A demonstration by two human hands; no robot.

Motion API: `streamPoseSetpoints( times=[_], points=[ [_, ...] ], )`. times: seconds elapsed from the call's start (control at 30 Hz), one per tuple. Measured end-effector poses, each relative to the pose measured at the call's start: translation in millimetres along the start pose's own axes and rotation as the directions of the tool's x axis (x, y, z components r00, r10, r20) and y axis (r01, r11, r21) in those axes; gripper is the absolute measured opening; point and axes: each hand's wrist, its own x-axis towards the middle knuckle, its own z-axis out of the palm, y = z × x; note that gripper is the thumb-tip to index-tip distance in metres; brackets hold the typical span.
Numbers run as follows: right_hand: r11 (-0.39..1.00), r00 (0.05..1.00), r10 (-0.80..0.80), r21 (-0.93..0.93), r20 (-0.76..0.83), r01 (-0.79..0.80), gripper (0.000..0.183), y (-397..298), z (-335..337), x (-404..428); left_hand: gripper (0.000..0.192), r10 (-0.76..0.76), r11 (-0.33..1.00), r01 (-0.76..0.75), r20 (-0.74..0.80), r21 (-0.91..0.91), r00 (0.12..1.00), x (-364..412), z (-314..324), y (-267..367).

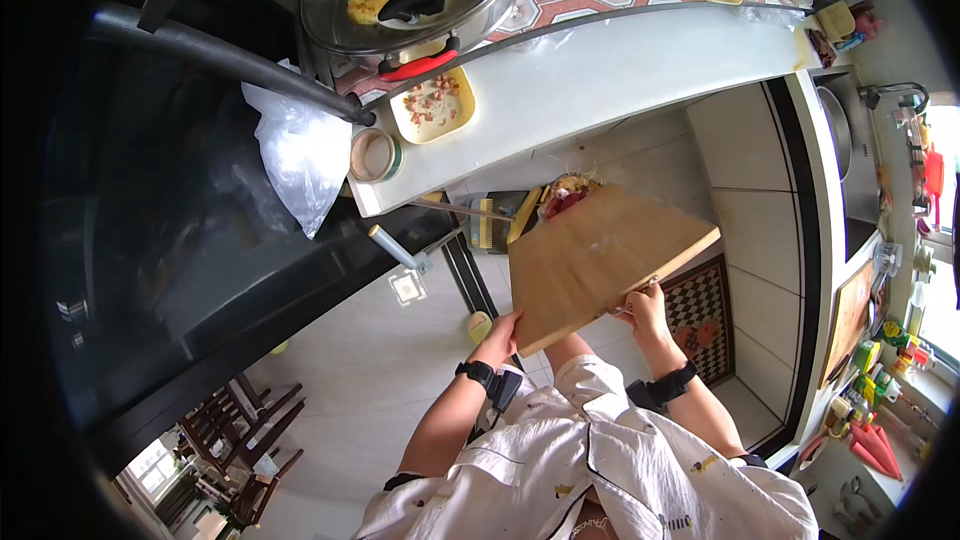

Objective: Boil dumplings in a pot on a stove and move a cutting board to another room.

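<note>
Both my hands hold a thick wooden cutting board (600, 255), tilted, at waist height over the floor. My left hand (501, 339) grips its near left corner. My right hand (643, 309) is closed on the near edge by a metal fitting, its fingers partly hidden by the board. Past the far edge of the board a waste bin (566, 195) full of food scraps shows, partly covered by the board. A dustpan (495, 221) with a yellow-toothed edge lies left of the bin.
On the white counter (570, 75) stand a yellow-rimmed dish (433, 106) with diced pieces and a round container (375, 155). Behind is a large pan (412, 0) with a red-and-black handle. A plastic bag (300, 142) hangs left. A patterned mat (697, 315) lies at right.
</note>
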Motion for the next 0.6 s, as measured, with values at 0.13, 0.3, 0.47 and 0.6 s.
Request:
streamPoseSetpoints(
  times=[0.13, 0.3, 0.47, 0.6],
  points=[
    [1.000, 1.000, -0.003, 0.006, 0.024, 0.003, 0.031, -10, 0, 0, 0.032, -0.026, 1.000, 0.027, 0.034, -0.015, 0.999, -9, 0, 9],
    [0.999, 0.999, 0.036, -0.037, 0.023, -0.035, 0.031, -18, 1, 0, 0.031, -0.020, 1.000, 0.021, 0.063, -0.005, 0.998, -5, 4, 15],
    [0.994, 0.998, 0.065, 0.085, -0.026, -0.062, 0.033, 9, -4, -24, 0.033, -0.035, 0.993, 0.022, 0.109, 0.118, 0.993, -29, -22, 23],
    [0.971, 0.992, 0.093, 0.227, -0.080, -0.073, 0.034, 36, -5, -81, 0.035, -0.077, 0.938, 0.010, 0.180, 0.345, 0.981, -74, -36, 39]
  ],
)
